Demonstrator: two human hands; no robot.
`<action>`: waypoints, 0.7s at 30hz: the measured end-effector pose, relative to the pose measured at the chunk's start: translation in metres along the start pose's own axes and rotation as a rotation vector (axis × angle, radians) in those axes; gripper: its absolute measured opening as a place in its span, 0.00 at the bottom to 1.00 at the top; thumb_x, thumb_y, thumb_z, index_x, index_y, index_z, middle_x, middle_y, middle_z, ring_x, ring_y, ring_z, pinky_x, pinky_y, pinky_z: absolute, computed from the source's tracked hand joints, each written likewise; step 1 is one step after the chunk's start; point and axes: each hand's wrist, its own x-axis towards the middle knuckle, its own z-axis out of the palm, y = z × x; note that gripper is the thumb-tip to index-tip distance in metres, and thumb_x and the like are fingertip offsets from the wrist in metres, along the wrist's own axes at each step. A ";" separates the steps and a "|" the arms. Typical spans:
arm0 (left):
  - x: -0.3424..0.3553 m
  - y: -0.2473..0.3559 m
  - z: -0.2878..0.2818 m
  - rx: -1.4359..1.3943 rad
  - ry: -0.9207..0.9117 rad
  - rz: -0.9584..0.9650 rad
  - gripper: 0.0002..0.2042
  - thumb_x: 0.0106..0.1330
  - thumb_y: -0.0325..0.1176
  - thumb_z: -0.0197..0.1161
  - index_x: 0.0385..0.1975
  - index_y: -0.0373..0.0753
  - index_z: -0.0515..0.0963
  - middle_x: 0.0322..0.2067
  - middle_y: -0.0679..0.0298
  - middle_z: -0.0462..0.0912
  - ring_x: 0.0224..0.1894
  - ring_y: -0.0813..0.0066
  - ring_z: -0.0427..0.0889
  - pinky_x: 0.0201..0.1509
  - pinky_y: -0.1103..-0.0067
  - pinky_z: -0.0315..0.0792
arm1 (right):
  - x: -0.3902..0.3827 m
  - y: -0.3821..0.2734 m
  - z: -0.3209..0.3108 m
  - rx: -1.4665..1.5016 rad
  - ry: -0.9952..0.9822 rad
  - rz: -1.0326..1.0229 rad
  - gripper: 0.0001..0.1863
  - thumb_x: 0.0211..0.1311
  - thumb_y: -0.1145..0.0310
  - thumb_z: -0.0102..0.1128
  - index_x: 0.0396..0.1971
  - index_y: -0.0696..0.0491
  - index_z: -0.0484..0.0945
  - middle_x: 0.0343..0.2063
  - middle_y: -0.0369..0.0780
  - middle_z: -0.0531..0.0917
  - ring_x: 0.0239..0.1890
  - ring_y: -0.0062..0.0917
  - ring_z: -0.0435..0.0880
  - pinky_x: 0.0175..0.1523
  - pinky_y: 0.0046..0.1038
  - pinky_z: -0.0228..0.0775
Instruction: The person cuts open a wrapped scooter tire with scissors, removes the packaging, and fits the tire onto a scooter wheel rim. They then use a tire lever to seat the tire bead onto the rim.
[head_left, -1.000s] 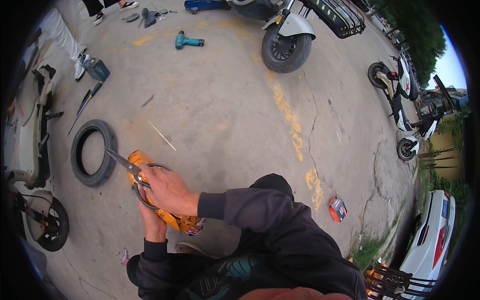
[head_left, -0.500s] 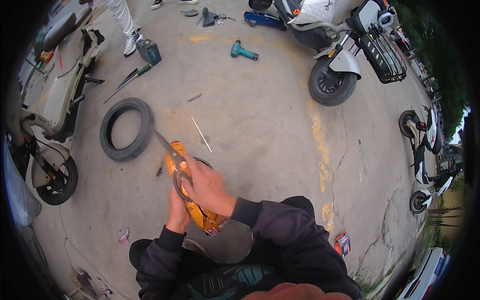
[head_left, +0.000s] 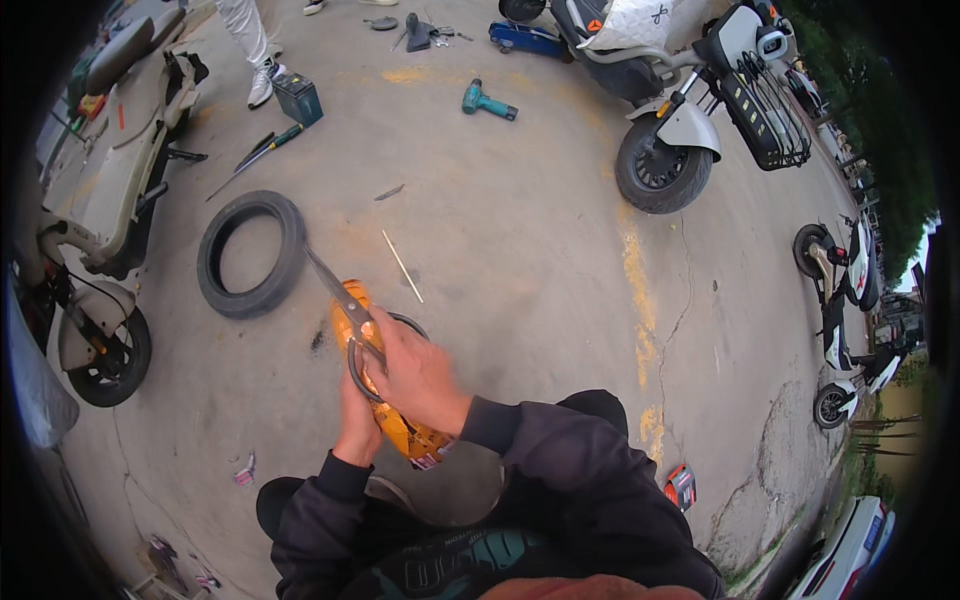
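Note:
An orange printed packet [head_left: 408,440], long and crinkled, slants in front of me. My left hand [head_left: 356,422] is closed round its left side, partly hidden behind the packet and the scissors. My right hand [head_left: 425,378] grips dark metal scissors [head_left: 334,284] by their looped handles. The scissors lie across the packet's upper part, their blades close together and pointing up and left past its top end. Just beyond the tips, a black tyre [head_left: 289,255] lies flat on the ground. A thin pale stick [head_left: 403,266] rests to the right of the tyre.
A teal cordless drill [head_left: 488,101], a dark box-shaped battery [head_left: 298,98] and a long tool [head_left: 268,150] lie farther off. Scooters stand at left [head_left: 110,340] and upper right [head_left: 664,166]. Another person's leg [head_left: 243,35] is at the upper left.
Hardly anything differs. The view has shifted very slightly, and my right hand looks a little blurred. Both hands keep their hold on the packet and scissors.

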 end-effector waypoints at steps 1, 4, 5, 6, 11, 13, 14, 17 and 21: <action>-0.001 -0.002 0.003 -0.006 0.003 -0.001 0.24 0.80 0.52 0.46 0.63 0.39 0.69 0.56 0.66 0.78 0.58 0.76 0.77 0.60 0.76 0.73 | -0.002 0.002 0.000 -0.012 0.008 0.005 0.34 0.59 0.69 0.63 0.66 0.59 0.63 0.43 0.51 0.82 0.41 0.46 0.84 0.41 0.42 0.77; 0.001 -0.002 -0.001 -0.029 -0.010 -0.044 0.24 0.79 0.52 0.47 0.64 0.41 0.69 0.56 0.66 0.78 0.59 0.75 0.77 0.61 0.76 0.73 | -0.003 0.009 0.004 0.013 0.037 -0.031 0.34 0.61 0.67 0.63 0.66 0.58 0.63 0.46 0.50 0.82 0.43 0.45 0.84 0.41 0.40 0.78; 0.004 -0.003 -0.003 -0.038 -0.026 -0.021 0.25 0.79 0.52 0.48 0.65 0.42 0.69 0.57 0.66 0.78 0.59 0.74 0.77 0.61 0.75 0.73 | -0.001 0.007 0.003 0.012 0.004 -0.001 0.33 0.61 0.68 0.63 0.66 0.58 0.63 0.47 0.50 0.82 0.44 0.45 0.84 0.42 0.40 0.78; 0.004 -0.005 -0.002 -0.037 0.004 -0.036 0.25 0.79 0.53 0.48 0.65 0.42 0.69 0.57 0.66 0.78 0.60 0.74 0.77 0.62 0.75 0.73 | -0.003 0.008 0.003 0.010 0.004 0.010 0.33 0.61 0.68 0.63 0.66 0.58 0.63 0.47 0.50 0.82 0.44 0.46 0.84 0.42 0.41 0.78; 0.006 -0.005 0.002 -0.045 0.033 -0.060 0.26 0.78 0.54 0.48 0.67 0.43 0.68 0.60 0.65 0.77 0.61 0.71 0.77 0.64 0.73 0.72 | -0.003 0.011 0.004 0.008 0.015 0.022 0.33 0.62 0.68 0.62 0.66 0.58 0.63 0.46 0.50 0.81 0.44 0.48 0.82 0.44 0.43 0.76; 0.008 -0.005 0.002 -0.025 0.023 -0.046 0.27 0.78 0.54 0.48 0.68 0.43 0.67 0.61 0.65 0.76 0.62 0.71 0.76 0.65 0.73 0.71 | -0.001 0.013 0.004 0.015 0.014 0.014 0.34 0.62 0.68 0.63 0.66 0.58 0.62 0.45 0.51 0.81 0.43 0.48 0.82 0.43 0.42 0.76; 0.008 -0.007 0.003 -0.025 0.023 -0.043 0.27 0.78 0.54 0.48 0.67 0.43 0.67 0.61 0.65 0.76 0.62 0.71 0.76 0.65 0.73 0.71 | -0.001 0.014 0.005 0.009 0.017 0.017 0.34 0.62 0.68 0.63 0.66 0.58 0.62 0.44 0.51 0.81 0.43 0.48 0.82 0.43 0.42 0.76; 0.006 -0.005 0.008 -0.022 0.027 -0.049 0.26 0.79 0.54 0.48 0.67 0.42 0.67 0.61 0.64 0.76 0.62 0.71 0.76 0.65 0.73 0.71 | -0.003 0.013 0.004 0.005 0.014 0.035 0.34 0.61 0.69 0.63 0.67 0.57 0.62 0.44 0.52 0.81 0.43 0.48 0.82 0.43 0.43 0.76; 0.009 -0.010 0.004 -0.009 -0.010 0.000 0.26 0.78 0.54 0.48 0.66 0.42 0.68 0.60 0.64 0.77 0.62 0.71 0.77 0.65 0.73 0.71 | -0.001 0.016 0.006 0.008 0.026 0.040 0.34 0.61 0.69 0.63 0.67 0.58 0.62 0.44 0.52 0.81 0.43 0.49 0.81 0.44 0.43 0.76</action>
